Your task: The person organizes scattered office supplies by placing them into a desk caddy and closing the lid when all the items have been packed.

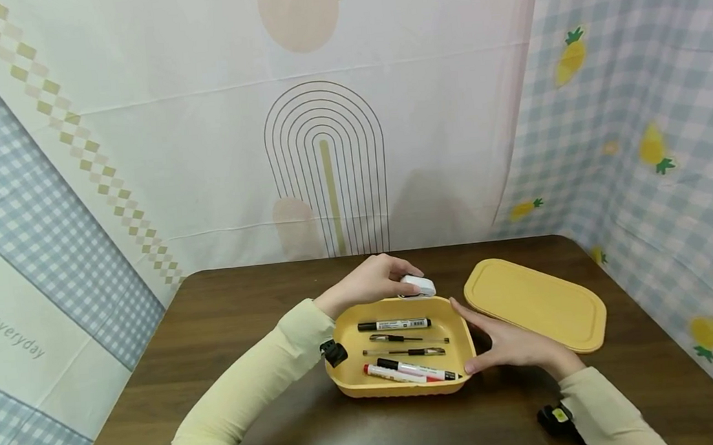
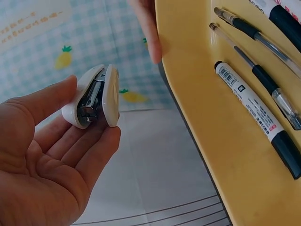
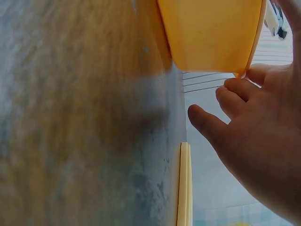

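Observation:
My left hand (image 1: 374,280) holds a small white stapler (image 1: 421,285) above the back rim of a yellow plastic box (image 1: 399,389). In the left wrist view the stapler (image 2: 113,96) sits between thumb and fingers, its metal inside showing. At the box's right side is my right hand (image 1: 509,341), thumb and forefinger spread apart and touching the rim near its corners. Inside the box lie a black marker (image 1: 395,324), two clear pens with black grips (image 1: 410,352), another black-capped marker (image 1: 418,369) and a red-capped marker (image 1: 395,373).
A yellow lid (image 1: 536,303) lies flat on the brown wooden table (image 1: 244,306), right of the box and behind the right hand. Patterned cloth (image 1: 450,140) hangs behind the table and along both sides.

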The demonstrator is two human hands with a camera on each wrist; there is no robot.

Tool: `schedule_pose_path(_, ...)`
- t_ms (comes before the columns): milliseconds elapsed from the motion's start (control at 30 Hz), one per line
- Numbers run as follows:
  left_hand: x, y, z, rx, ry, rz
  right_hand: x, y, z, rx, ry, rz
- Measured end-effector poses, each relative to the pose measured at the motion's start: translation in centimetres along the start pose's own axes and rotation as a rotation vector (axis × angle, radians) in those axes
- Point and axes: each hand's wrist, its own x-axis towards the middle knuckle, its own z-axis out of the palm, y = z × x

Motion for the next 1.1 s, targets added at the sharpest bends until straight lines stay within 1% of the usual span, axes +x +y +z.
schedule_pose_path(200, 1.1, -0.2, 1.0, 0.014, -0.027, -0.001, 0.0, 0.1, -0.2, 0.002, -0.003, -0.028)
schedule_pose_path(533, 2.2, -0.6, 2.6, -0.011, -0.082, -0.017, 0.0, 0.1, -0.2, -0.006, -0.008, -0.021)
schedule_pose_path(767, 3.0, -1.2, 3.9, 0.017, -0.11, -0.021, -0.1, 0.0, 0.0, 0.004, -0.005, -0.022)
schedule_pose_path(1000, 3.3, -1.4, 5.1, 0.022, -0.165, -0.029, -0.1, -0.2, -0.1, 0.0, -0.007, -0.025)
schedule_pose_path(1100, 3.2, -1.5, 5.5, 0.055, -0.181, -0.034, -0.2, -0.2, -0.1, 0.003, -0.013, -0.02)
